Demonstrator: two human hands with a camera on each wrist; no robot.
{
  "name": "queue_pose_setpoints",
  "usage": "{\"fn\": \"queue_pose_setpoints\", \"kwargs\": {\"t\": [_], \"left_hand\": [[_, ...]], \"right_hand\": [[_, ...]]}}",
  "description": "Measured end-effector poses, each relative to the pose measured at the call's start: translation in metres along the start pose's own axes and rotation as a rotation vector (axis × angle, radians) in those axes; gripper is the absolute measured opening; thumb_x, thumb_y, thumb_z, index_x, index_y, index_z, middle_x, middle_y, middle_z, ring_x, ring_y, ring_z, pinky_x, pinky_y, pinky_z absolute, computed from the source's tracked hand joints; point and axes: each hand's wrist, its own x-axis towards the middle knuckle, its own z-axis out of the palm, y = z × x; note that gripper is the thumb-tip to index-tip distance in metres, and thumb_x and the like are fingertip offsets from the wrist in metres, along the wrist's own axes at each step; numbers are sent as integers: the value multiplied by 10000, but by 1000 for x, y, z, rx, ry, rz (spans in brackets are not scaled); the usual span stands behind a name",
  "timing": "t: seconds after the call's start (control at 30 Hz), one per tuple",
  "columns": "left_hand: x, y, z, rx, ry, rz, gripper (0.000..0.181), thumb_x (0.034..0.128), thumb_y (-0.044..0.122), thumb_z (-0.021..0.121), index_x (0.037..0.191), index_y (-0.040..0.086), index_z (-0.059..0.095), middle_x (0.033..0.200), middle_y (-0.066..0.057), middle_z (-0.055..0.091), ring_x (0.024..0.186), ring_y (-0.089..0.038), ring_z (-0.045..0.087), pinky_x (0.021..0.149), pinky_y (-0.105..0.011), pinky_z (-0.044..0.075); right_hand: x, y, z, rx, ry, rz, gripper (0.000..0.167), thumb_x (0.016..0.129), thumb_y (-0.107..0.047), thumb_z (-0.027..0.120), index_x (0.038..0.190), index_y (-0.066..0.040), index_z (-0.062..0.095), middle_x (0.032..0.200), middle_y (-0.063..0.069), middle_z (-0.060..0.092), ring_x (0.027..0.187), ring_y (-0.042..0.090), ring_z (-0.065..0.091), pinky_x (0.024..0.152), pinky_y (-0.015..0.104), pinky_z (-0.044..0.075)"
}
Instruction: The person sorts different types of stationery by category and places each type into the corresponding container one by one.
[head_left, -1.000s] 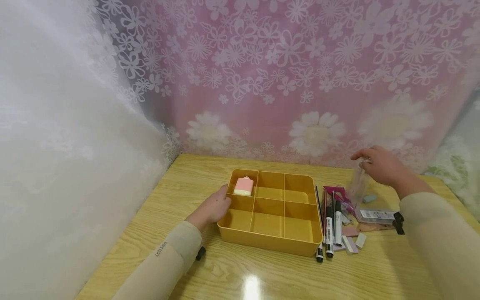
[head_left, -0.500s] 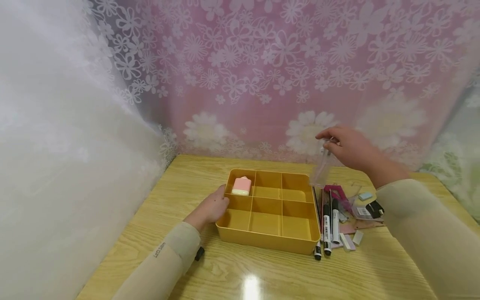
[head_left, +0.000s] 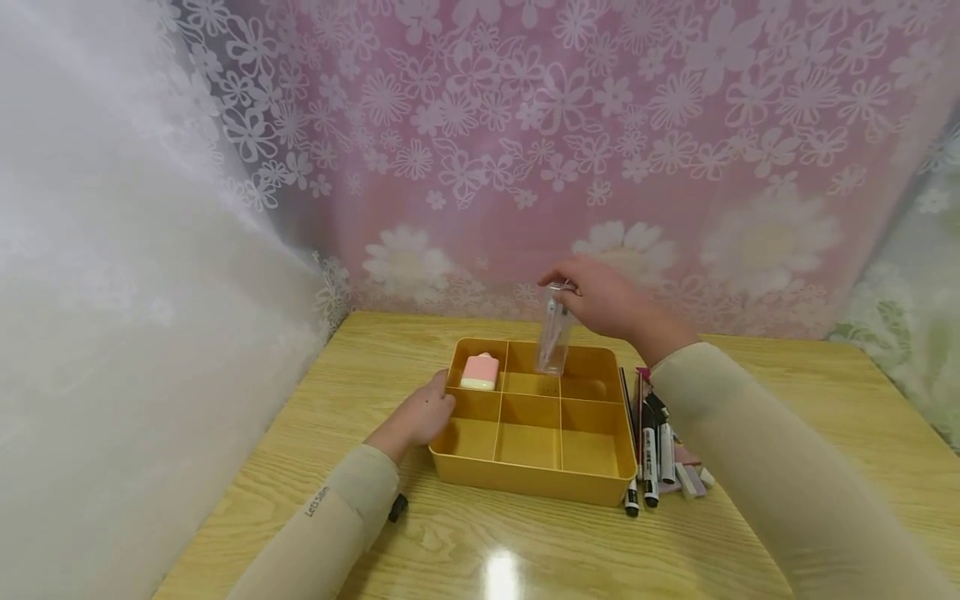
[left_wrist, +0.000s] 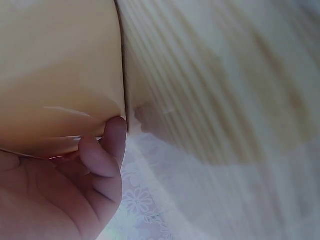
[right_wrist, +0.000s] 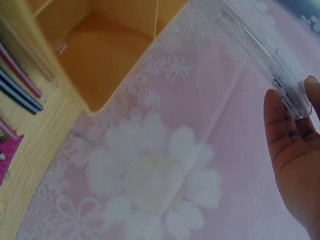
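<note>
Wood-grain tbl [head_left: 600, 554], pink floral cloth [head_left: 465, 108] hanging behind.
We're pinching a slim clear plastic case [head_left: 552, 343] w/ R hand [head_left: 607, 302], over back row of smooth yellow tray [head_left: 532, 481]; L hand [head_left: 423, 412] is gripping its L side.

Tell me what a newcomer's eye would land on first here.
Most likely the yellow tray with six compartments, standing on the wooden table, a pink-and-cream item in its far-left compartment. Next, the right hand pinching a clear plastic case at the tray's far side. Behind it all, a pink floral cloth fills much of the head view.
</note>
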Motion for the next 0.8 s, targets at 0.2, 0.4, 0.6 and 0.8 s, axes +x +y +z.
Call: {"fn": "queue_pose_setpoints", "kwargs": {"t": [0.2, 0.4, 0.6, 0.8], "left_hand": [[0, 0, 1, 2, 4, 6, 574, 1060, 229, 316, 1600, 61, 217, 1558, -164, 411, 1419, -314, 388, 1157, -521, 281], [2, -2, 1, 7, 7, 7, 572, 1053, 226, 322, 1598, 75, 231, 1545, -155, 431, 1409, -310, 402, 1158, -521, 280], [2, -1, 1, 11, 2, 7, 576, 1059, 229, 316, 1603, 67, 214, 1558, -150, 416, 1421, -303, 387, 1162, -514, 274], [1, -1, 0, 31, -1, 15, 584, 1067, 230, 303, 1608, 43, 183, 1577, -160, 382, 1435, -309, 366, 1166, -506, 271]], "right_hand": [[14, -12, 23, -27, -74, -14, 255, 1036, -102, 548, 1265, -94, 661, 1259, 96, 588, 1154, 292, 543, 994, 484, 466], [22, -11, 44, -50, -161, -35, 271, 1027, -56, 512, 1254, -92, 655, 1222, 104, 578, 1129, 276, 535, 977, 451, 479], [21, -8, 56, -121, -213, 13, 250, 1046, -105, 509, 1246, -158, 650, 1197, 29, 602, 1064, 216, 589, 893, 407, 528], [19, -5, 60, -117, -241, 51, 256, 1055, -77, 467, 1239, -146, 631, 1211, 42, 598, 1026, 217, 599, 860, 402, 534]]}}
